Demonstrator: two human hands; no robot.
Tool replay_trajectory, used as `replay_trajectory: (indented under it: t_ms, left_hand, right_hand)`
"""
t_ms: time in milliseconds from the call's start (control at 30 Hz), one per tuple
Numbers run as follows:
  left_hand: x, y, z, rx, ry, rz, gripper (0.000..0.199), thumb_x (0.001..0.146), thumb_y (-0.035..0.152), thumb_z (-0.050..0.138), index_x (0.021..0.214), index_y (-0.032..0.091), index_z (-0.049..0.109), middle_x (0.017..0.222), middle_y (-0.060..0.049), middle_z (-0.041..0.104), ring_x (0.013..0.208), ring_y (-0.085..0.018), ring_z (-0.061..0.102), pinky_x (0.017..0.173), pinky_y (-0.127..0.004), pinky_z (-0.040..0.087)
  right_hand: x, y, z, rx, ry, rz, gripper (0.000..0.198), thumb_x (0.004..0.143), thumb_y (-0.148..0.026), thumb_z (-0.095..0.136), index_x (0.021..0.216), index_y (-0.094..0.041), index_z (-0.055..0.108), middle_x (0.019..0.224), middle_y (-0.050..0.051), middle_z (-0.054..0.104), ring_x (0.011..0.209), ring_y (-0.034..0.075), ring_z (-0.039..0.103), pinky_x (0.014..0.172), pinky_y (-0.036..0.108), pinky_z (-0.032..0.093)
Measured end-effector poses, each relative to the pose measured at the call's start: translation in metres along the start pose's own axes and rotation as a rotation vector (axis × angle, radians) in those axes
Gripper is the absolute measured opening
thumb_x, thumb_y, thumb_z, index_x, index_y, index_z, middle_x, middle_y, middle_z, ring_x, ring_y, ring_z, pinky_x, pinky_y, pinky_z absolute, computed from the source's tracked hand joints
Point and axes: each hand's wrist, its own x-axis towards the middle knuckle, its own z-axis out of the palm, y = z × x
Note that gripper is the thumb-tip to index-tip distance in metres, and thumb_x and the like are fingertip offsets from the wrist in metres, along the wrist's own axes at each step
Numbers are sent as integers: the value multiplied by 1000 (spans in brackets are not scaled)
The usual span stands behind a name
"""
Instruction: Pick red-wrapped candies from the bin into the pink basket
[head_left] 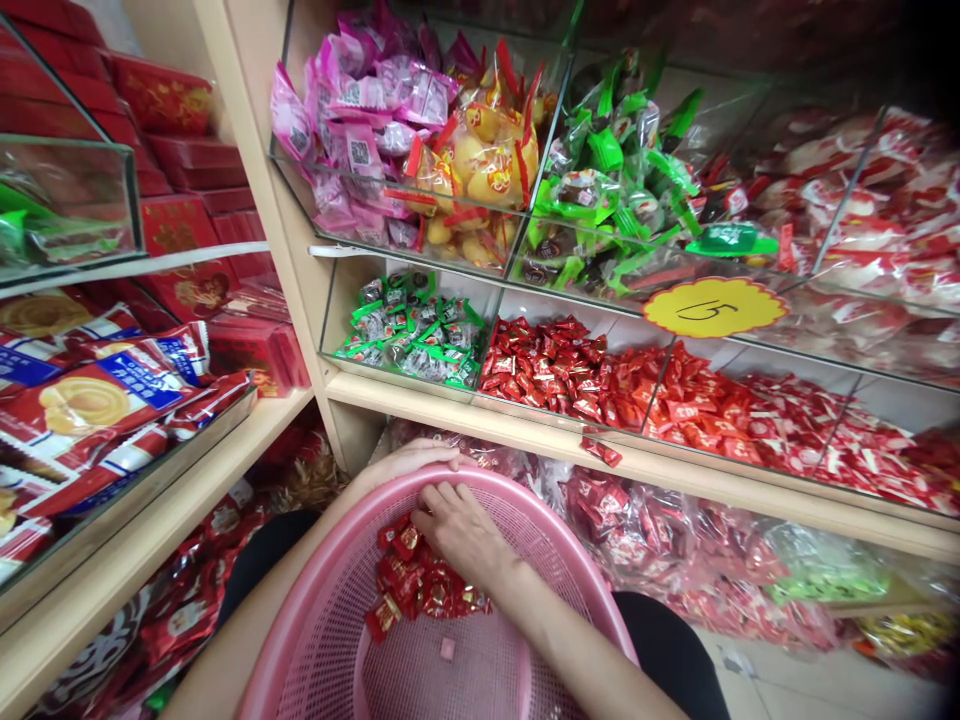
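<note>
A round pink plastic basket with mesh sides (334, 600) fills the lower middle of the frame, between two knees in dark cloth (664, 650), and the small shiny red-and-gold wrapped candies (420, 590) lie in a loose heap inside it, toward its far side. The left hand (416, 460) lies along the basket's far rim, its fingers close together and nearly straight; how firmly they grip cannot be told. The right hand (461, 530) reaches inside over the candies with its fingers bent, and whether they hold one is hidden. Behind the basket runs a pale wooden shelf (360, 395), with one red packet (600, 452) at its front edge in the centre of the frame. On it, clear-walled bins hold green-and-silver wrapped sweets (409, 325), dark red ones (544, 365) and brighter red ones (694, 405) farther right. The tier above carries pink packets (360, 130), yellow-and-red packets (487, 150) and green ones (615, 160), with a scalloped yellow tag marked 15 (716, 306) on its front. Red boxes (176, 225) stack at upper left above red, white and blue biscuit packs (97, 390); pale floor tiles (810, 680) show at lower right.
</note>
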Motion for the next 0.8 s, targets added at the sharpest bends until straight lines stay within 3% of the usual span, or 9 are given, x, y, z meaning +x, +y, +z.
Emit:
replay_trajectory:
  t_ms: [233, 433, 700, 800]
  left_hand:
    - [3, -5, -3, 3, -9, 8, 29, 74, 41, 63, 73, 12, 62, 107, -7, 65, 106, -22, 56, 100, -29, 33]
    - [7, -11, -6, 25, -15, 18, 27, 77, 38, 61, 72, 11, 62, 111, -10, 63, 109, -24, 55, 102, -33, 33]
    - [5, -13, -8, 96, -36, 46, 26, 81, 36, 56, 76, 12, 62, 115, -9, 61, 108, -23, 55, 100, -32, 35]
    - [9, -17, -12, 95, -45, 24, 28, 81, 38, 56, 75, 11, 61, 116, -9, 61, 108, -22, 56, 100, -33, 35]
  right_hand:
    - [-1, 2, -2, 8, 4, -30, 13, 89, -19, 47, 90, -19, 61, 94, 5, 49, 89, 19, 43, 77, 33, 37]
    - [-1, 4, -3, 68, -31, -46, 18, 89, -20, 47, 77, -18, 60, 93, 4, 51, 90, 17, 43, 77, 32, 35]
    - [-21, 1, -25, 195, 20, 107, 18, 91, -24, 45, 76, -19, 55, 86, 0, 53, 83, 15, 45, 71, 29, 33]
    - [-40, -5, -19, 147, 32, 178, 16, 90, -19, 46, 77, -20, 55, 87, 2, 53, 82, 16, 46, 71, 31, 33]
